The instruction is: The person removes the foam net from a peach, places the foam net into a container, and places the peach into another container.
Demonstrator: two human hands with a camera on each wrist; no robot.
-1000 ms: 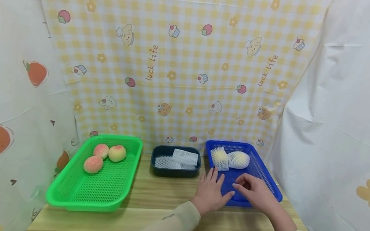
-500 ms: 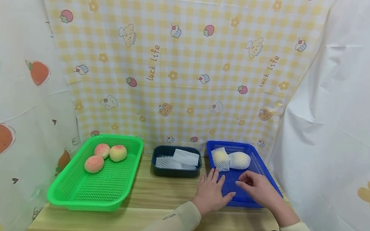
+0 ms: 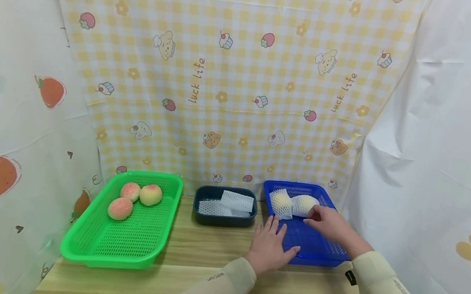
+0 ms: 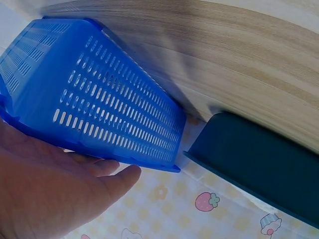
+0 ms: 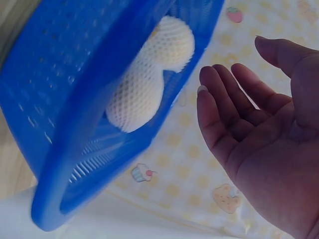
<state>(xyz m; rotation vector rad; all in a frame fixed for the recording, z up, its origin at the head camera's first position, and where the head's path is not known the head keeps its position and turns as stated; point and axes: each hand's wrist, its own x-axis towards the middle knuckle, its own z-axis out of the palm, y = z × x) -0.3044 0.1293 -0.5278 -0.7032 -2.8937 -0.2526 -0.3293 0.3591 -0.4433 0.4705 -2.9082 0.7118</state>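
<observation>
Inside the blue basket [image 3: 309, 244], at its far end, lie two pale yellow round fruits in white foam nets, a left netted fruit [image 3: 280, 203] and a right netted fruit [image 3: 302, 205]. My left hand [image 3: 269, 246] touches the basket's left rim with its fingers spread. In the left wrist view that hand [image 4: 55, 186] is against the rim. My right hand [image 3: 332, 226] hovers over the basket near the right netted fruit, partly covering it in the head view. The right wrist view shows this hand [image 5: 259, 124] with loosely bent fingers, holding nothing, apart from the fruits.
A dark teal box [image 3: 223, 221] with several white foam nets [image 3: 236, 200] stands left of the basket. Farther left, a green basket [image 3: 131, 242] holds three peaches [image 3: 120, 208]. Patterned cloth [image 3: 227, 67] hangs behind the wooden table [image 3: 187, 254], with white cloth at both sides.
My right hand has moved forward and slightly up over the blue basket, towards the right netted fruit. The left hand stays at the rim; the fruits have not visibly moved.
</observation>
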